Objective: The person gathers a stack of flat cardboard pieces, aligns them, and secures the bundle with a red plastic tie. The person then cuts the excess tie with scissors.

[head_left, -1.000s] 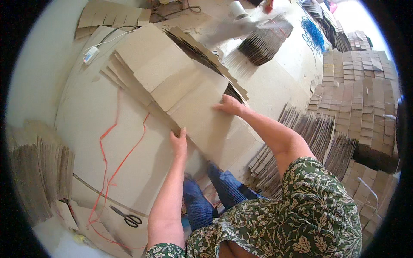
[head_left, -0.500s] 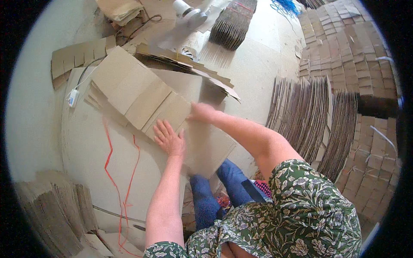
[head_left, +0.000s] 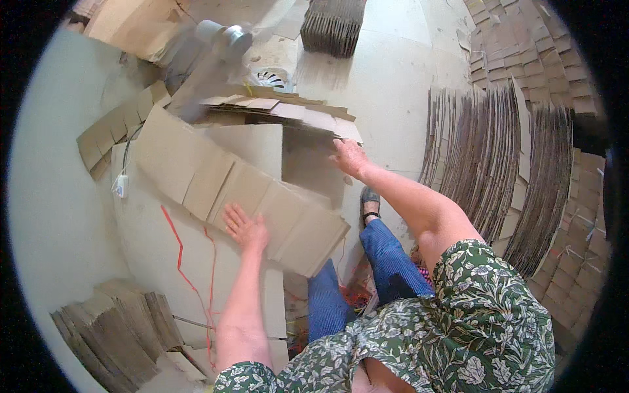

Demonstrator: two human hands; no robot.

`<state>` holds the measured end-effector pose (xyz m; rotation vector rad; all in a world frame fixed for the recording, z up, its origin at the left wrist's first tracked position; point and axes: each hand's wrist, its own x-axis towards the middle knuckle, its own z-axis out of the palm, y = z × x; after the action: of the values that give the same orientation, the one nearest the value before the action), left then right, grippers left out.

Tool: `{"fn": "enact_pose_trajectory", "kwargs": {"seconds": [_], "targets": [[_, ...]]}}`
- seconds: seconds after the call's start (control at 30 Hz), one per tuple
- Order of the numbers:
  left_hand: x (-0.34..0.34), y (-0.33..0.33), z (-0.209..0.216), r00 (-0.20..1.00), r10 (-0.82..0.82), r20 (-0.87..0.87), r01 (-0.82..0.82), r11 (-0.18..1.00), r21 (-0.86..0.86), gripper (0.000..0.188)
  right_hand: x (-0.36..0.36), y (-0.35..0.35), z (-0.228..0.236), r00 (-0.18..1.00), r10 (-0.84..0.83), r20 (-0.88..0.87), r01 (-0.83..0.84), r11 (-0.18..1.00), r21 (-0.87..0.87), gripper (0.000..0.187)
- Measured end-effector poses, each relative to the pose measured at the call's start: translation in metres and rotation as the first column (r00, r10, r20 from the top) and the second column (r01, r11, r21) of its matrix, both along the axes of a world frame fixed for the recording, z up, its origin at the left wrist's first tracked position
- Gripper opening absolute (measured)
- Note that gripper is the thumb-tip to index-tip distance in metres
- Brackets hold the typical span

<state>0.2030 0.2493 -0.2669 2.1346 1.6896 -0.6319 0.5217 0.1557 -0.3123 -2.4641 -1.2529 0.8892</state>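
We are steadying a long creased cardboard piece (head_left: pixel 282 209), which is lying slantwise from the far left to the near right, its layers overlapping. Our left hand (head_left: pixel 246 226) is resting flat on it, fingers spread and clamping nothing. Our right hand (head_left: pixel 349 157) is reaching to the right end of the low cardboard pile (head_left: pixel 288 114) on the far side; its fingers are bending a little, and we are unable to tell whether they are gripping a sheet. Upright stacks (head_left: pixel 478 144) on the right are holding many thin sheets packed on edge, and another stack (head_left: pixel 121 334) is standing at the near left. The pale work surface (head_left: pixel 151 252) is carrying red string (head_left: pixel 189 278) and a white plug block (head_left: pixel 121 186) toward the far left. The piece's near right end is jutting past the surface's right edge, above our blue trouser leg (head_left: pixel 325 304). Bare floor (head_left: pixel 393 111) is running between the low pile and the upright stacks, giving our right arm open room.
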Motion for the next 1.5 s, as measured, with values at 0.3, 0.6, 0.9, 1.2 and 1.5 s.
{"fn": "enact_pose_trajectory", "kwargs": {"seconds": [0.3,0.6,0.9,1.2,1.5], "targets": [[-0.006,0.006,-0.019,0.995,-0.065,-0.080,0.070,0.996,0.055,0.087,0.068,-0.011,-0.041,0.981,0.174,0.080,-0.171,0.984,-0.045,0.047],[-0.012,-0.002,-0.020,0.996,-0.068,-0.062,0.074,0.993,0.093,0.083,0.055,0.027,-0.086,0.969,0.231,0.088,-0.225,0.972,-0.071,0.090],[0.117,-0.063,0.034,0.763,-0.272,0.586,0.252,0.961,0.117,0.066,0.075,0.058,-0.163,0.940,0.238,0.246,-0.240,0.971,-0.023,0.057],[0.261,0.026,-0.122,0.282,0.818,0.501,-0.506,0.570,-0.647,0.067,0.040,0.054,-0.115,0.907,0.356,0.224,-0.406,0.881,0.244,0.019],[0.263,0.036,-0.122,0.302,0.691,0.657,-0.646,0.655,-0.392,0.023,0.098,0.050,-0.122,0.994,-0.089,-0.056,0.095,0.989,0.117,0.043]]}}
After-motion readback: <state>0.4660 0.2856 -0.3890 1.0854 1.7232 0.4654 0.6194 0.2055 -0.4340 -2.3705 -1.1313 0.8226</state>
